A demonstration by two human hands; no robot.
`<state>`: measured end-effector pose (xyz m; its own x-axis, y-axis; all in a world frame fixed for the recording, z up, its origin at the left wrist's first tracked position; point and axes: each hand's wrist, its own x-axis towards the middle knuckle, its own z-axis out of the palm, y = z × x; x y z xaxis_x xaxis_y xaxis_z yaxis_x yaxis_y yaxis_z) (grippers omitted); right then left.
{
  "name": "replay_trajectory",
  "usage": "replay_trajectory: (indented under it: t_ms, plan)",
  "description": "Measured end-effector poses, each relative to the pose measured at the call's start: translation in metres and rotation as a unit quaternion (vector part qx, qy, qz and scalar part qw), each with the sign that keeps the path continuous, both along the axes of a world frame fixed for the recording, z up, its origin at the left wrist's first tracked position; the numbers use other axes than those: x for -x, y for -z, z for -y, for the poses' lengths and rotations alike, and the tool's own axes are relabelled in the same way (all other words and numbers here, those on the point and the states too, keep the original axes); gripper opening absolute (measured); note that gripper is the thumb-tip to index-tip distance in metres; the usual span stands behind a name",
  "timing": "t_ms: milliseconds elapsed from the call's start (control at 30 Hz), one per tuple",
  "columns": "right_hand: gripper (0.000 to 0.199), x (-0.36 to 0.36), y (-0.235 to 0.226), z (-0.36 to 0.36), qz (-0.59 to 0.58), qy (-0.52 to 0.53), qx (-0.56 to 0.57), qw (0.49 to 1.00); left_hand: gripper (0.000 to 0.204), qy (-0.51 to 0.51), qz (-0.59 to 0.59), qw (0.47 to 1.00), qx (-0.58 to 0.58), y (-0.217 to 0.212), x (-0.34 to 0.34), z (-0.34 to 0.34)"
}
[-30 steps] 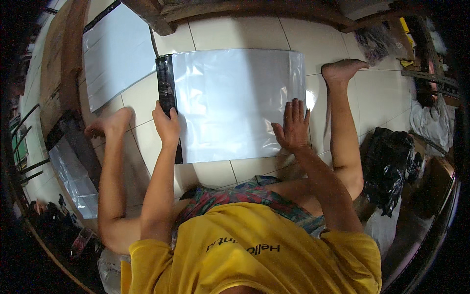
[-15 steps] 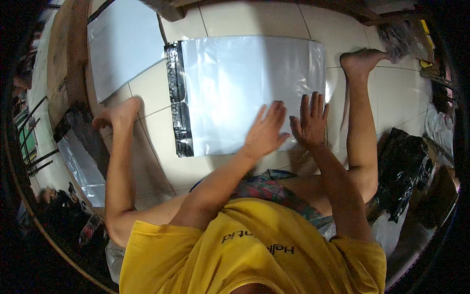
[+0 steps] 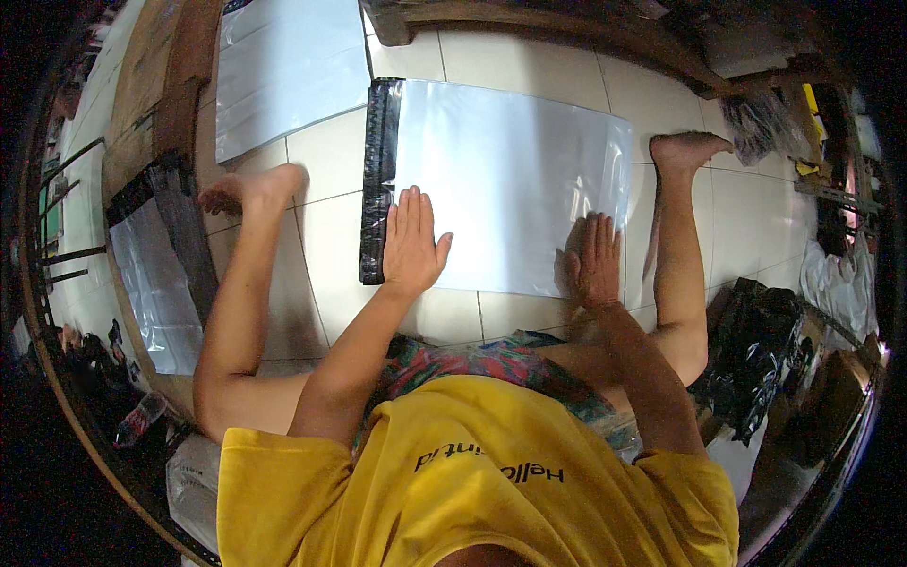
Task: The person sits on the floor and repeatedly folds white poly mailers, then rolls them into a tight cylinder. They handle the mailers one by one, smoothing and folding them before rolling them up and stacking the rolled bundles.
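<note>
- Fingers (image 3: 408,213) of the left hand (image 3: 412,248) lay straight and close together, thumb out to the side, palm flat on the left part of the large silvery-grey plastic mailer bag (image 3: 510,170), likely pinning it so it would not slide on the smooth floor.
- Left hand sat just beside the bag's black flap strip (image 3: 380,180), which ran along the left edge.
- Bag lay flat on the cream tiled floor (image 3: 326,161), between the person's spread legs, within easy reach.
- Right hand (image 3: 593,263) pressed flat on the bag's lower right corner, fingers (image 3: 599,236) slightly spread; seemingly smoothing or holding that end down.
- Neither hand pinched anything.
- Second silvery bag (image 3: 283,71) lay apart at upper left, partly beside a wooden board (image 3: 156,104).
- Black plastic bag heap (image 3: 761,350) sat at the right, clear of the working area.
</note>
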<state>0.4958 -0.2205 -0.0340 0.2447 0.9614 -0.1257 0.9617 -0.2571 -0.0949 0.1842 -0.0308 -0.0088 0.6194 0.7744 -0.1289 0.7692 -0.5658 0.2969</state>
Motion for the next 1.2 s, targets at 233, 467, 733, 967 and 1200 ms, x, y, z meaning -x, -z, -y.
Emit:
replay_trajectory:
  t_ms: [233, 467, 733, 967, 1200]
  plan:
    - [0.079, 0.023, -0.039, -0.008, -0.051, 0.013, 0.016, 0.998, 0.075, -0.01, 0.009, 0.999, -0.032, 0.006, -0.021, 0.016]
    - [0.081, 0.007, 0.012, 0.01, 0.083, -0.03, 0.103, 0.991, 0.077, 0.281, 0.201, 0.936, 0.072, 0.014, -0.17, 0.098]
    - [0.083, 0.019, -0.012, 0.007, -0.007, -0.007, -0.003, 1.0, 0.076, 0.136, 0.046, 0.987, 0.073, -0.001, -0.087, 0.039]
    - [0.08, 0.005, -0.025, 0.001, -0.021, -0.015, 0.039, 0.999, 0.072, 0.056, 0.022, 0.998, 0.013, 0.0, -0.004, -0.008]
    - [0.076, -0.067, -0.009, -0.112, 0.023, -0.063, -0.132, 0.989, 0.071, 0.058, 0.022, 0.998, 0.005, -0.002, -0.006, -0.01]
